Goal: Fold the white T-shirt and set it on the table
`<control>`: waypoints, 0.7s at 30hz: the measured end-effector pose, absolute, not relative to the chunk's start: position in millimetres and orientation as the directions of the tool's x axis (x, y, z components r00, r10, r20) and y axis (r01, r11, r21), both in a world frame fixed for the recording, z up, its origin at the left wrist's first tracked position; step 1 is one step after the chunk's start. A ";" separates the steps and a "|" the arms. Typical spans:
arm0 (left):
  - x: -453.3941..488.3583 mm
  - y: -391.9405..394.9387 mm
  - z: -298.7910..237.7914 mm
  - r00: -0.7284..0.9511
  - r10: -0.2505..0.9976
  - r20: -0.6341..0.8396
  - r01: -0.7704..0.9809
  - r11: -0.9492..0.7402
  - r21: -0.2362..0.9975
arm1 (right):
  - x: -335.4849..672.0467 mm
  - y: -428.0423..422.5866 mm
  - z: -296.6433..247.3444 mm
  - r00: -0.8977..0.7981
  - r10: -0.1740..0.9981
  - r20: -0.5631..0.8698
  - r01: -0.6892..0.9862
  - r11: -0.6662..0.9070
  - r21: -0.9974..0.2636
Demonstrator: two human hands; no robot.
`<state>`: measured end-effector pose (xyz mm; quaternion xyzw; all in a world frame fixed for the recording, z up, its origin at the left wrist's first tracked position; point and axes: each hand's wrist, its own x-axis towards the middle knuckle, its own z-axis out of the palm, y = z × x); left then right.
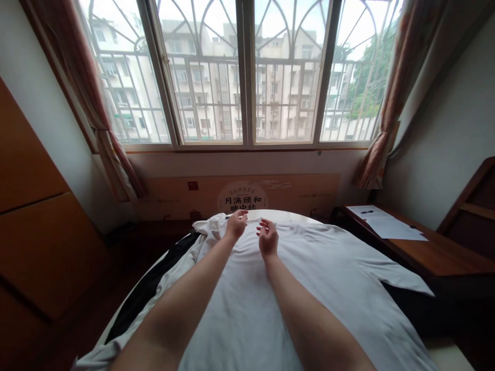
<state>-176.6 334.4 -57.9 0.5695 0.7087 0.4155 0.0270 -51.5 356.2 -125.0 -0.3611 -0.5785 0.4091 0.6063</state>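
A white T-shirt (240, 309) lies spread over a round white table (290, 214), its right sleeve (402, 275) stretched out flat. On the left its fabric is bunched and creased. Both hands are at the shirt's far end, near the neckline. My left hand (236, 225) has its fingers pointing right and slightly bent, with nothing seen in them. Close by on the right, my right hand (267, 237) has loosely curled fingers that stand apart. No cloth shows between them. Whether either hand touches the shirt is hard to tell.
Black cloth (154, 288) shows beneath the shirt at the left. A wooden desk (452, 252) with white papers (394, 226) stands at the right, beside a wooden chair (475, 206). A printed cardboard panel (309, 190) leans under the barred window. An orange-brown cabinet (38, 247) is at the left.
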 end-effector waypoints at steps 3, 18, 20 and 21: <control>-209.5 299.3 -23.6 -0.295 0.829 0.475 0.866 0.023 0.499 | -51.2 352.1 -124.0 -0.060 0.901 0.430 -0.031 0.429 -0.903; -300.1 235.1 3.2 -0.432 0.827 0.359 0.832 0.212 0.512 | -69.4 303.4 -110.3 -0.738 0.421 0.527 -0.010 0.774 -0.633; -301.8 238.6 10.5 -0.465 0.809 0.359 0.783 0.187 0.594 | -68.8 302.3 -111.3 -0.795 0.368 0.482 0.002 0.797 -0.605; -302.7 239.5 14.6 -0.480 0.802 0.355 0.757 0.174 0.630 | -68.7 301.9 -111.2 -0.819 0.344 0.460 0.011 0.810 -0.587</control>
